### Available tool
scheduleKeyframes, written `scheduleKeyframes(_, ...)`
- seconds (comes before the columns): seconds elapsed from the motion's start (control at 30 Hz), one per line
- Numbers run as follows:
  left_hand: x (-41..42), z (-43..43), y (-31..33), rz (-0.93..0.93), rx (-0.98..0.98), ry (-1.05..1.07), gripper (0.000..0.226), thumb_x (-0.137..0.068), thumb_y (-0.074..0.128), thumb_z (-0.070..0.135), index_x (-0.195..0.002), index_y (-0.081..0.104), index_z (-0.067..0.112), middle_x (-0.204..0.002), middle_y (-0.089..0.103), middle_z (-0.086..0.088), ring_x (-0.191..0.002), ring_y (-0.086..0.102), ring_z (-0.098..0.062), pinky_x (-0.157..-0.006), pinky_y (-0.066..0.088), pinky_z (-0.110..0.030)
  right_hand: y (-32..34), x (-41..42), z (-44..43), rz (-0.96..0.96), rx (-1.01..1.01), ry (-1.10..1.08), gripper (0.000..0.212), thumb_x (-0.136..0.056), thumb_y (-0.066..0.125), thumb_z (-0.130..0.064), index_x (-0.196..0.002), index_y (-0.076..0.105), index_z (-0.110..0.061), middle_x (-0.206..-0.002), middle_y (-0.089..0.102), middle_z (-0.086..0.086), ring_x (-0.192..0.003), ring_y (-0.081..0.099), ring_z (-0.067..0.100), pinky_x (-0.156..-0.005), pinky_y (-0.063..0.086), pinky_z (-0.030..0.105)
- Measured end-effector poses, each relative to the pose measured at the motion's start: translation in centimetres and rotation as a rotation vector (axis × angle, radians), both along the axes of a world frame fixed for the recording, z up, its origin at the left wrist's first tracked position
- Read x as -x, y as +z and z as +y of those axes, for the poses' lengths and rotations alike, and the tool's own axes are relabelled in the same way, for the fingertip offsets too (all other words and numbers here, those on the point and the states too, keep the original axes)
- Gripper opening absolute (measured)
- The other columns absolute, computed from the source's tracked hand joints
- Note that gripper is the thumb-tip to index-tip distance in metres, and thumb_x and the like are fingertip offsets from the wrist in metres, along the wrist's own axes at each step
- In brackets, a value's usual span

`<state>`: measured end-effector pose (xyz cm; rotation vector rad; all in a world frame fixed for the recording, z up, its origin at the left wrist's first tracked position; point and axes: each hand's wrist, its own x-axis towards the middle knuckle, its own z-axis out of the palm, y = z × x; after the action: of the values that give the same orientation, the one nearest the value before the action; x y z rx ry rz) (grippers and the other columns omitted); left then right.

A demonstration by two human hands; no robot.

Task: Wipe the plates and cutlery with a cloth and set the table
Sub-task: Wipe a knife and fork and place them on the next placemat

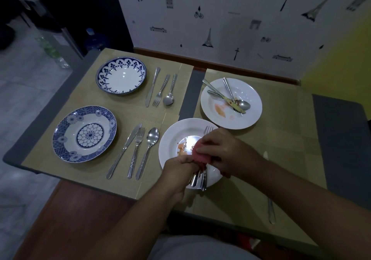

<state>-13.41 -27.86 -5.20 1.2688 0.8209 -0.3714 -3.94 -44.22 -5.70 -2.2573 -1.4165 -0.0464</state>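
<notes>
A white plate [170, 137] with orange smears lies on the near placemat in front of me. Over it my left hand [178, 169] grips the handles of a fork and spoon [203, 181]; the fork's tines [208, 129] stick out beyond my right hand. My right hand [222, 149] presses a red cloth [200, 153] around the cutlery. A second dirty white plate [251, 117] further back holds a knife, fork and spoon [230, 99]. A lone knife [271, 209] lies on the mat to the right, partly hidden by my right arm.
On the left mats stand two blue-patterned plates [121, 76] [84, 134], each with a knife, fork and spoon beside it [160, 88] [136, 151]. A wallpapered wall bounds the table at the back. The table's edge drops to the floor on the left.
</notes>
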Motion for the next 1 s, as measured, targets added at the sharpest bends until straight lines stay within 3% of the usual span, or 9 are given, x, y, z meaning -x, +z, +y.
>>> scheduleKeyframes(0.13, 0.3, 0.0, -0.6, 0.007, -0.006, 0.019, 0.013, -0.084, 0.074, 0.002, -0.089, 0.081, 0.011, -0.079, 0.076, -0.009, -0.068, 0.068, -0.019, -0.068, 0.054, -0.031, 0.9, -2.2, 0.0, 0.038, -0.006, -0.148, 0.029, -0.084, 0.074, -0.014, -0.113, 0.075, -0.014, -0.11, 0.068, 0.011, -0.099, 0.063, 0.028, -0.083, 0.055, 0.041)
scheduleKeyframes(0.2, 0.4, 0.0, -0.7, 0.014, -0.05, -0.003, 0.011, -0.084, 0.074, 0.005, -0.088, 0.081, 0.013, -0.074, 0.075, -0.006, -0.067, 0.066, -0.019, -0.067, 0.052, -0.03, 1.3, -2.5, -0.1, 0.018, -0.004, -0.184, 0.029, -0.082, 0.074, -0.01, -0.111, 0.075, -0.012, -0.11, 0.069, 0.012, -0.097, 0.064, 0.029, -0.081, 0.056, 0.041)
scheduleKeyframes(0.37, 1.0, -0.1, -0.8, -0.032, -0.145, -0.043, 0.011, -0.088, 0.071, 0.011, -0.09, 0.08, 0.016, -0.069, 0.073, 0.0, -0.058, 0.064, -0.011, -0.055, 0.048, -0.023, 1.0, -0.9, 0.3, -0.009, 0.081, 0.063, 0.026, -0.081, 0.072, -0.01, -0.107, 0.077, -0.011, -0.112, 0.07, 0.011, -0.1, 0.065, 0.03, -0.085, 0.055, 0.04)
scheduleKeyframes(0.53, 1.1, 0.0, -0.9, -0.05, -0.186, -0.032, 0.013, -0.089, 0.069, 0.008, -0.092, 0.077, 0.016, -0.078, 0.074, -0.004, -0.073, 0.067, -0.018, -0.077, 0.06, -0.037, 2.4, -4.0, 0.1, 0.019, 0.036, -0.2, 0.029, -0.074, 0.076, 0.002, -0.101, 0.078, -0.01, -0.102, 0.074, 0.011, -0.092, 0.068, 0.03, -0.081, 0.052, 0.032)
scheduleKeyframes(0.63, 1.4, -0.1, -0.9, -0.073, -0.202, -0.048, 0.013, -0.093, 0.065, 0.012, -0.096, 0.073, 0.021, -0.087, 0.073, -0.004, -0.082, 0.068, -0.02, -0.086, 0.061, -0.043, 2.4, -4.3, -0.9, 0.044, 0.026, -0.344, 0.032, -0.08, 0.076, -0.001, -0.11, 0.076, -0.012, -0.109, 0.073, 0.008, -0.099, 0.065, 0.027, -0.087, 0.048, 0.03)
scheduleKeyframes(0.73, 1.2, -0.3, -0.6, -0.1, -0.271, -0.099, 0.01, -0.095, 0.061, 0.023, -0.098, 0.069, 0.03, -0.093, 0.071, 0.004, -0.091, 0.067, -0.019, -0.084, 0.059, -0.041, 2.2, -3.3, -2.1, 0.034, 0.001, -0.396, 0.035, -0.079, 0.076, -0.001, -0.111, 0.076, -0.013, -0.11, 0.072, 0.006, -0.101, 0.062, 0.024, -0.088, 0.045, 0.028)
scheduleKeyframes(0.83, 0.9, -1.1, 0.2, -0.147, -0.347, -0.136, 0.017, -0.095, 0.064, 0.029, -0.107, 0.069, 0.018, -0.095, 0.07, 0.003, -0.091, 0.064, -0.014, -0.083, 0.054, -0.031, 1.8, -2.2, -2.9, 0.023, -0.021, -0.423, 0.036, -0.077, 0.079, 0.0, -0.11, 0.076, -0.012, -0.11, 0.072, 0.007, -0.1, 0.063, 0.025, -0.091, 0.046, 0.028)
scheduleKeyframes(1.0, 0.6, -3.1, 1.1, -0.181, -0.432, -0.193, 0.019, -0.099, 0.059, 0.025, -0.107, 0.073, 0.014, -0.1, 0.073, -0.002, -0.096, 0.065, -0.019, -0.088, 0.053, -0.032, 1.6, -0.6, -4.1, -0.041, -0.058, -0.348, 0.036, -0.074, 0.08, 0.0, -0.109, 0.076, -0.009, -0.111, 0.071, 0.011, -0.1, 0.064, 0.027, -0.091, 0.046, 0.029)
